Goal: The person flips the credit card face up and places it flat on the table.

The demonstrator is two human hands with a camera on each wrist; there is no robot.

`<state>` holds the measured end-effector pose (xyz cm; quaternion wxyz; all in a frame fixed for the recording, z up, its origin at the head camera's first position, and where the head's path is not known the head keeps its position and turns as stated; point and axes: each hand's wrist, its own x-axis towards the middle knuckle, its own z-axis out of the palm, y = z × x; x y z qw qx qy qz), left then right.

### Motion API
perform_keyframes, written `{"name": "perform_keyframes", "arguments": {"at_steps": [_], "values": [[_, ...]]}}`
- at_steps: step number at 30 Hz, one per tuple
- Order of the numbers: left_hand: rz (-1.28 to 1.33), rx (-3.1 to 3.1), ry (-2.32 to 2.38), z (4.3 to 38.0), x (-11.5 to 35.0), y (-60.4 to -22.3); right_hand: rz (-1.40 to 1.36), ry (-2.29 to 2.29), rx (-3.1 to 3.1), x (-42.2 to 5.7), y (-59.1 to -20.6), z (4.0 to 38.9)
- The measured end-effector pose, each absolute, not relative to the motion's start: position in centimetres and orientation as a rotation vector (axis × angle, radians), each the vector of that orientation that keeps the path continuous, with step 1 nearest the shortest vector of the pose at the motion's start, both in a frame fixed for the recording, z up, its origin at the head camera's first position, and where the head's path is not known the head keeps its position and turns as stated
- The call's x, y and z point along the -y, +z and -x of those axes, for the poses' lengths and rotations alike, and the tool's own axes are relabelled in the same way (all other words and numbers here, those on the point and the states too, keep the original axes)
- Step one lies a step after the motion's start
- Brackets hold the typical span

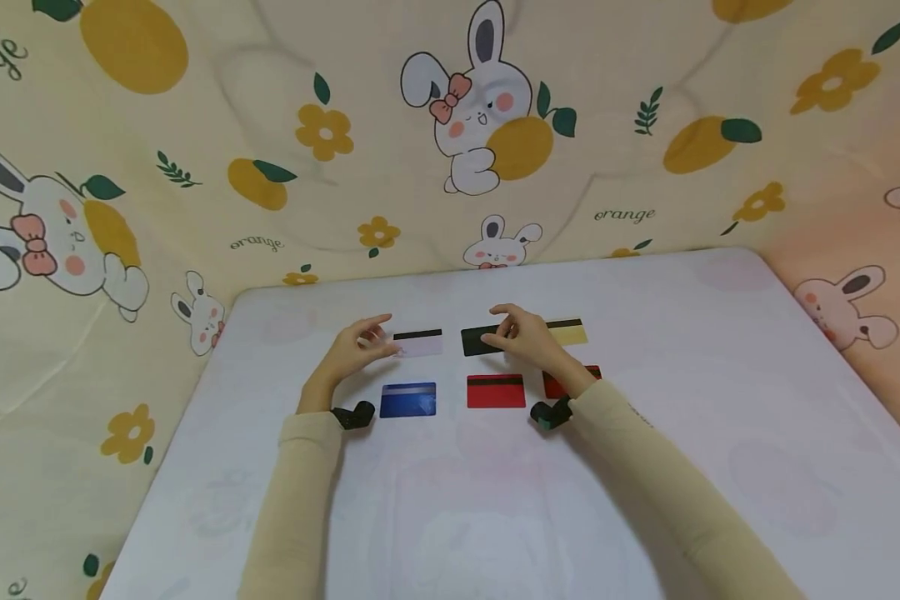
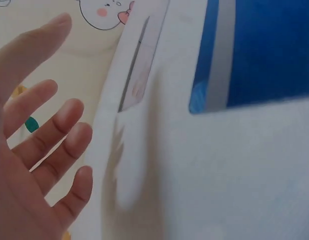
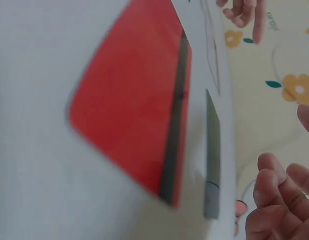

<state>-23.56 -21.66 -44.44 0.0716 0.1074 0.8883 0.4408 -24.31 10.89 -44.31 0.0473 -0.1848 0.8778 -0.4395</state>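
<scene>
My left hand (image 1: 356, 350) hovers beside a pale lilac card (image 1: 418, 344) with a black stripe, thumb near its left end. In the left wrist view its fingers (image 2: 69, 140) spread loosely, holding nothing. Over a black card (image 1: 480, 341) is my right hand (image 1: 527, 336), fingers loosely bent; the right wrist view shows nothing between them. That hand partly hides the black card and a gold card (image 1: 572, 333) at its right. Nearer me lie a blue card (image 2: 274, 50) and a red card (image 1: 495, 393). Another red card (image 1: 555, 387) is partly covered by my right wrist.
The cards lie flat in two rows on a white table (image 1: 465, 500). A cream cloth (image 1: 390, 108) printed with rabbits and oranges hangs behind and at the sides. A dark wrist camera (image 1: 356, 415) sits on my left wrist and another (image 1: 551, 414) on my right.
</scene>
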Motion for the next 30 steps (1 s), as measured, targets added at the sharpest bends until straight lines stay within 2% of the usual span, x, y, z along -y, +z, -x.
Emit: {"name": "perform_keyframes", "arguments": {"at_steps": [7,21,30], "values": [[-0.327,-2.635,1.311,24.4,22.0,-45.8,0.39,-1.439,-2.423,-9.6,-45.7,24.7],[-0.281,-2.558,1.35,24.7,22.3,-46.0,0.406,-1.409,-2.304,-6.1,-45.8,25.8],[-0.248,-2.588,1.233,25.2,22.4,-46.5,0.247,-1.35,-2.243,-4.4,-46.0,26.3]]}}
